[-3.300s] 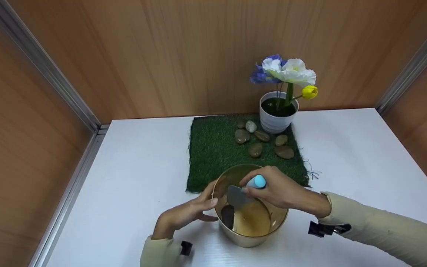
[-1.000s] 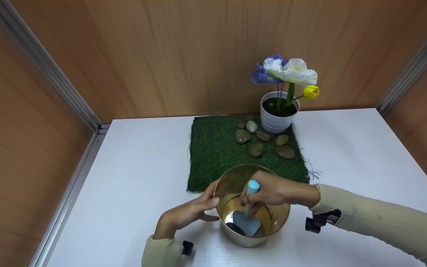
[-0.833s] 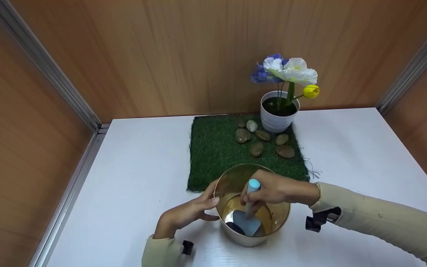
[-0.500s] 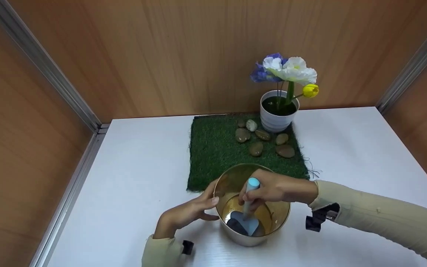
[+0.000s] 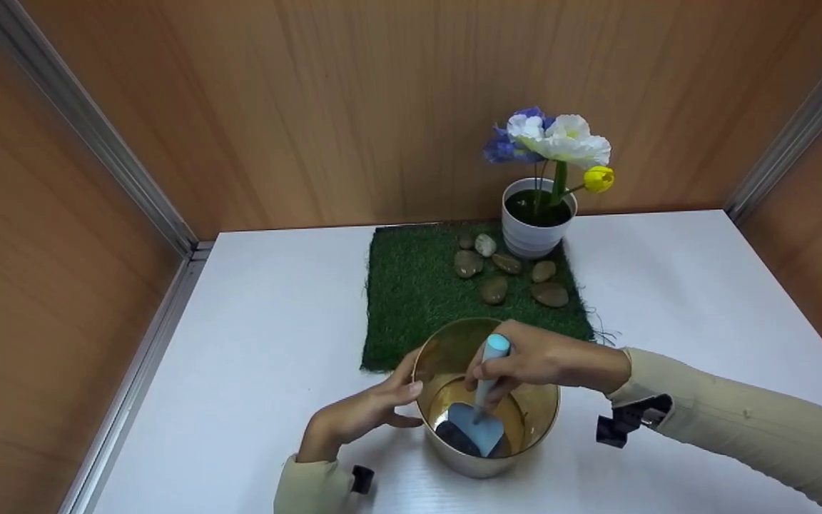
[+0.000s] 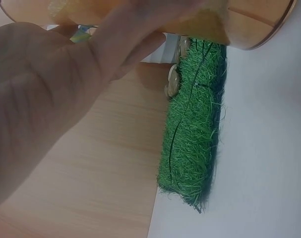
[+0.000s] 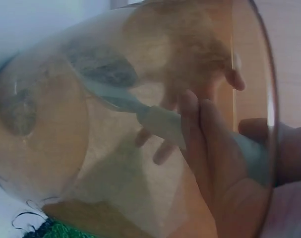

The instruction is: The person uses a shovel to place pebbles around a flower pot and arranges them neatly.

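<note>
In the head view an amber see-through bucket [image 5: 479, 467] stands on the white table [image 5: 275, 321], at the near edge of a grass mat. My right hand [image 5: 536, 357] reaches inside it and grips the pale blue handle of a small spatula [image 5: 481, 428]. The spatula's flat grey-blue blade is low in the bucket, against a dark stone [image 5: 455, 437] that it partly covers. On the left outer wall, my left hand [image 5: 368, 410] holds the bucket, its thumb at the rim and other fingers partly hidden. Through the wall, the right wrist view shows the blade touching the stone [image 7: 103, 67].
Behind the bucket lies the green mat [image 5: 411, 300], with several pebbles [image 5: 494, 290] on its right half. A white flowerpot [image 5: 531, 237] with artificial flowers stands at the mat's back right corner. Wood-grain panels [image 5: 347, 107] enclose the back and sides.
From the first frame, the spatula has tipped upright and gone deeper into the bucket, and the stone has moved off the left wall lower down. Lately the right hand has shifted slightly right.
</note>
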